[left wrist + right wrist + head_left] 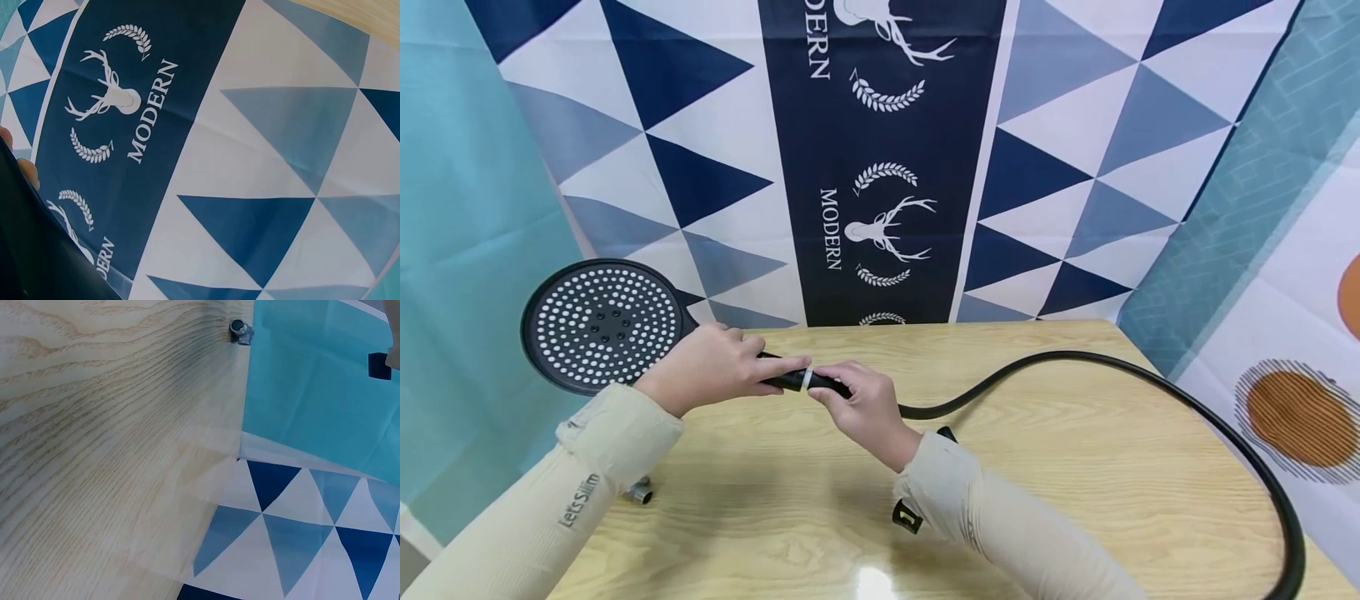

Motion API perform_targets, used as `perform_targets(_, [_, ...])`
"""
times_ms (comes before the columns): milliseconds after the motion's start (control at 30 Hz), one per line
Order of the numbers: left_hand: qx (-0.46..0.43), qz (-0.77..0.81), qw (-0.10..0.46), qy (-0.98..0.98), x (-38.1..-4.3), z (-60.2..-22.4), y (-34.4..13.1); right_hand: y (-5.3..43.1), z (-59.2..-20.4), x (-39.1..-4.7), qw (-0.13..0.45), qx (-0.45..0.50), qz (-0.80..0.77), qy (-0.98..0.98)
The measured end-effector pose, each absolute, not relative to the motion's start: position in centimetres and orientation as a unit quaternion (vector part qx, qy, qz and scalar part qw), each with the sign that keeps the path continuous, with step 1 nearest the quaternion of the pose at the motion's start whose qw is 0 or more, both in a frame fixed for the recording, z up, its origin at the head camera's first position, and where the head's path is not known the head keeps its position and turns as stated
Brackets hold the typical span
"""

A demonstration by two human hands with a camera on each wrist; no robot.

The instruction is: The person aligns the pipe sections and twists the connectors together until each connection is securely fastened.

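Observation:
A large round black shower head (606, 325) with white nozzles hangs at the left in the head view. My left hand (718, 367) grips its handle (786, 380), the index finger stretched along it. Right at the handle's end, my right hand (865, 404) pinches the end of a black shower hose (1045, 357) between thumb and fingers. A white ring (807, 379) shows at the joint between handle and hose. In the left wrist view, a dark part of the shower head (37, 244) fills the lower left corner, with fingertips (28, 172) beside it.
The hose loops over the wooden table (775, 517) to the right front. A small metal fitting (640, 492) lies near the table's left edge, partly behind the left sleeve. Under the right forearm lies a black piece with a yellow "1" (907, 517). Patterned cloth (715, 175) hangs behind.

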State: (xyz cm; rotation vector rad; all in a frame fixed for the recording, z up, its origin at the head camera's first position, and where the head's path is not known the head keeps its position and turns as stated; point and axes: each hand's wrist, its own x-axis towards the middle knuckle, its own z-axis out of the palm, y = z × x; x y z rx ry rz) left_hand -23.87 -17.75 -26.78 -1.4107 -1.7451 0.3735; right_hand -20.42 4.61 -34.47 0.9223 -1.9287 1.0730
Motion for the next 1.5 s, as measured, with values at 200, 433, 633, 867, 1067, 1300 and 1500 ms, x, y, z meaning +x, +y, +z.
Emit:
perform_targets(200, [-0.564, 0.146, 0.419, -0.697, -24.0, -26.9, -17.8, 4.8, -34.5, -20.7, 0.343, 0.36, 0.428, -0.755])
perform_targets(433, [-0.558, 0.148, 0.399, -0.712, -24.0, -26.9, -17.8, 4.9, -34.6, -21.0, 0.321, 0.38, 0.457, -0.737])
perform_targets(633, [-0.547, 0.16, 0.372, -0.733, -23.5, -26.6, -18.1, 4.5, -34.6, -20.8, 0.309, 0.394, 0.465, -0.731])
perform_targets(867, [-0.548, 0.154, 0.367, -0.736, -23.4, -26.4, -18.0, 4.3, -34.4, -20.7, 0.334, 0.39, 0.474, -0.715])
perform_targets(1067, [-0.554, 0.139, 0.366, -0.735, -23.5, -26.6, -17.9, 4.5, -34.5, -20.7, 0.349, 0.393, 0.47, -0.709])
perform_targets(1300, [-0.542, 0.123, 0.398, -0.73, -23.1, -26.7, -18.0, 4.5, -34.2, -20.5, 0.35, 0.392, 0.476, -0.705])
perform_targets(1500, [-0.54, 0.119, 0.402, -0.729, -22.8, -26.6, -18.0, 4.5, -34.0, -20.3, 0.344, 0.392, 0.479, -0.706])
